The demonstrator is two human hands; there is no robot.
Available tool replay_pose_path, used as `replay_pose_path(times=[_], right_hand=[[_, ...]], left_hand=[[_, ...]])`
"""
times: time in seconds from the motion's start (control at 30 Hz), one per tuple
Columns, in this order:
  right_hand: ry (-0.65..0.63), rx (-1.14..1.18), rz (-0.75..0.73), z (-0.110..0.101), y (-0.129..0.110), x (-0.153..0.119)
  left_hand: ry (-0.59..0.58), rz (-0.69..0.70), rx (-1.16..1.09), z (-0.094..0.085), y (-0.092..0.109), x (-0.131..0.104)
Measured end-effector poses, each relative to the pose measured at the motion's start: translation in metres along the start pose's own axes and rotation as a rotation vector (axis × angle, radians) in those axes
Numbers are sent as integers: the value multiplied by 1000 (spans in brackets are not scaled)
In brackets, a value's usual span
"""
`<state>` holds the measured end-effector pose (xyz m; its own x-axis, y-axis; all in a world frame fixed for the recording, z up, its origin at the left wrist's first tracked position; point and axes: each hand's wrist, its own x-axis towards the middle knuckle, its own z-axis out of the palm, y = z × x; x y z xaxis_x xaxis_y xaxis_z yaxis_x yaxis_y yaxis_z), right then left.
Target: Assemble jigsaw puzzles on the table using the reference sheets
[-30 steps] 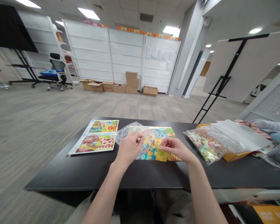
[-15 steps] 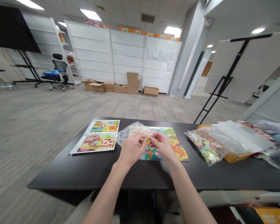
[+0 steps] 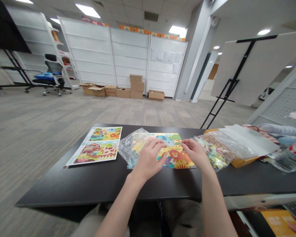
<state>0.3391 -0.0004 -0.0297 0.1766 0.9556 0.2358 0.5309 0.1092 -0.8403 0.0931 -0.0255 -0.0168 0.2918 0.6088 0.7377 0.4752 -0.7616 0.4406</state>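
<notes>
In the head view, a flat, rectangular, multicoloured animal picture (image 3: pixel 179 155) is laid on the black desk (image 3: pixel 93 184), partly covered by a crumpled clear plastic bag (image 3: pixel 130 144). Over it, the left hand's (image 3: pixel 151 158) fingers are parted; the right hand's (image 3: pixel 194 150) are held narrow, any grip hidden.

The table (image 3: pixel 76 184) has a smooth black top with a soft sheen; on it lie a printed puzzle picture (image 3: pixel 176 154) that looks like smooth card, a crinkled, shiny clear plastic wrapper (image 3: pixel 129 144) and, at its left end, a smooth paper sheet (image 3: pixel 96 144). On the table's right side, a glossy, creased plastic bag (image 3: pixel 218 149) rests near a flat, matt white sheet (image 3: pixel 246 140). Beyond the table spread matt, carpet-like flooring (image 3: pixel 101 112) and dull brown cardboard boxes (image 3: pixel 136 86).
</notes>
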Motion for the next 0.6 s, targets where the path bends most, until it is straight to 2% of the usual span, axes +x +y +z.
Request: replay_pose_path(times=[0.1, 0.17, 0.23, 0.4, 0.6], right_hand=[[-2, -163, 17, -10, 16, 0], [-47, -261, 32, -15, 20, -3], [-95, -362, 61, -20, 20, -7], [-98, -547, 147, -35, 20, -16], [-152, -564, 217, -46, 22, -21]], left_hand=[[-220, 15, 23, 23, 15, 1], [-376, -3, 92, 37, 20, 0], [-480, -38, 158, 46, 22, -1], [-563, -84, 227, 60, 18, -2], [-624, -58, 287, 63, 19, 1]])
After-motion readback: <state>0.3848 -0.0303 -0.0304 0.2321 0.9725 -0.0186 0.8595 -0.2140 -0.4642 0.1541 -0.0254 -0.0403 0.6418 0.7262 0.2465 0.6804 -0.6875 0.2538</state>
